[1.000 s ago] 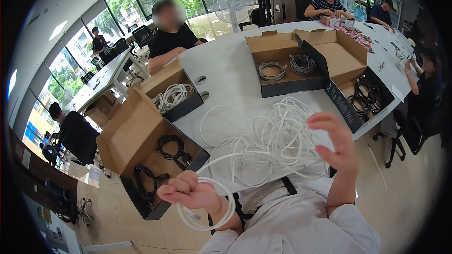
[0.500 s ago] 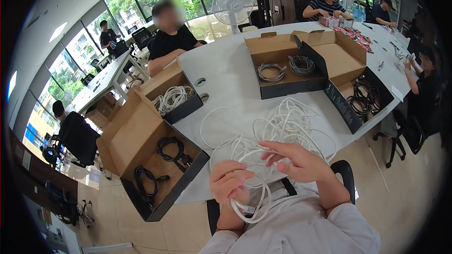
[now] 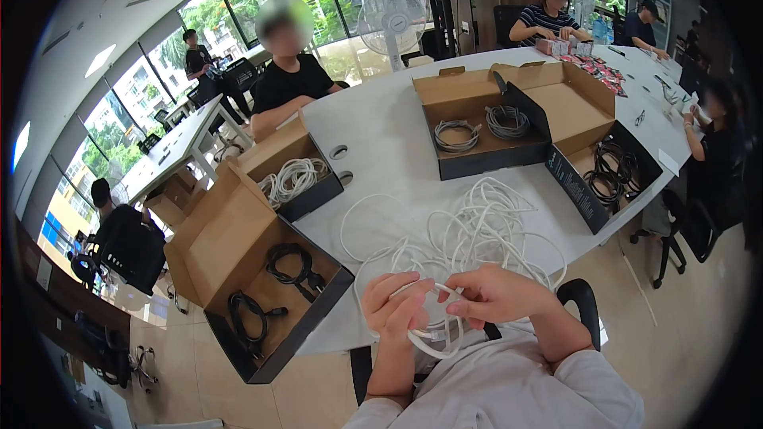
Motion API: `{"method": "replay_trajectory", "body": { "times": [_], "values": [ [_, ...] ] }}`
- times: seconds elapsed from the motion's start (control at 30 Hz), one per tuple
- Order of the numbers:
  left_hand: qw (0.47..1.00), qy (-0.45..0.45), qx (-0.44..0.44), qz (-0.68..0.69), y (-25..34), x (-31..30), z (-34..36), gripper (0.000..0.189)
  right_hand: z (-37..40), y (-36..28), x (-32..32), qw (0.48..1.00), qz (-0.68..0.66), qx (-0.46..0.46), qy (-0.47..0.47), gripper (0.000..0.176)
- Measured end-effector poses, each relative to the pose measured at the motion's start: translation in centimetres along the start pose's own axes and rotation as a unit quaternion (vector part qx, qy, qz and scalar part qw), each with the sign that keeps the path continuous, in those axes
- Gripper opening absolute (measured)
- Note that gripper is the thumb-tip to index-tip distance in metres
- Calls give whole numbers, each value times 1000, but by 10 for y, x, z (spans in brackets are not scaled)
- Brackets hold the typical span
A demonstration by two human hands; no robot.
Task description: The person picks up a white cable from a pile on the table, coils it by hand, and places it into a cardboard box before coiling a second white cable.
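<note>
Close to my body, my left hand [image 3: 395, 306] grips a small coil of white network cable [image 3: 455, 345], its clear plug end hanging below the fingers. My right hand [image 3: 502, 295] pinches a strand of the same cable just to the right, its fingertips close to those of the left. Beyond both hands a loose tangle of white cable [image 3: 485, 218] spreads over the table, with one wide loop reaching left. Where the held strand joins the tangle is hidden behind my fingers.
Open boxes stand around the tangle: black cables in the near-left box [image 3: 274, 357], white coils in another [image 3: 314, 205], grey coils in the back box [image 3: 485, 163], black cables in the right box [image 3: 574, 187]. A person [image 3: 290, 83] sits across the white table [image 3: 373, 131].
My right hand has closed from a spread pose onto the cable and come nearer my left hand. The coil stays in the left hand. A person in the left background has moved.
</note>
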State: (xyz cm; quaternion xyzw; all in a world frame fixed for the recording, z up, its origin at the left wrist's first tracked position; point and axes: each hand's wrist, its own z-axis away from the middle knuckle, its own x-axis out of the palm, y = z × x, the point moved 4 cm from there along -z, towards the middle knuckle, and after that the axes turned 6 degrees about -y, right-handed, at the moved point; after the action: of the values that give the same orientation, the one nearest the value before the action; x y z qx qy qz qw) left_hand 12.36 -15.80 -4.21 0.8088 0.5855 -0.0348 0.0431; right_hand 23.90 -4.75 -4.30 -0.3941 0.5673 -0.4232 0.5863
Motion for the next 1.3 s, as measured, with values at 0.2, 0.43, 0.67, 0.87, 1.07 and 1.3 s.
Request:
{"method": "replay_trajectory", "body": {
  "times": [0.2,0.43,0.67,0.87,1.07,1.3],
  "values": [
    [997,-56,16,50,2,12,-4,28,-7,5,2,998,-60,28,13,25],
    [988,-118,-22,94,1,13,1,34,-10,10,-4,999,-38,-7,34,22],
    [984,-10,-90,152,-9,6,11,25,-13,7,-2,990,93,-65,85,33],
    [987,-99,-117,49,-10,4,-5,11,2,-20,-15,933,161,-220,236,28],
    [955,-199,-219,17,-5,30,-4,63,15,-27,-3,991,110,-10,77,28],
    [935,-234,-265,7,-6,34,4,80,7,-17,-3,969,197,-40,142,28]
  ]
}}
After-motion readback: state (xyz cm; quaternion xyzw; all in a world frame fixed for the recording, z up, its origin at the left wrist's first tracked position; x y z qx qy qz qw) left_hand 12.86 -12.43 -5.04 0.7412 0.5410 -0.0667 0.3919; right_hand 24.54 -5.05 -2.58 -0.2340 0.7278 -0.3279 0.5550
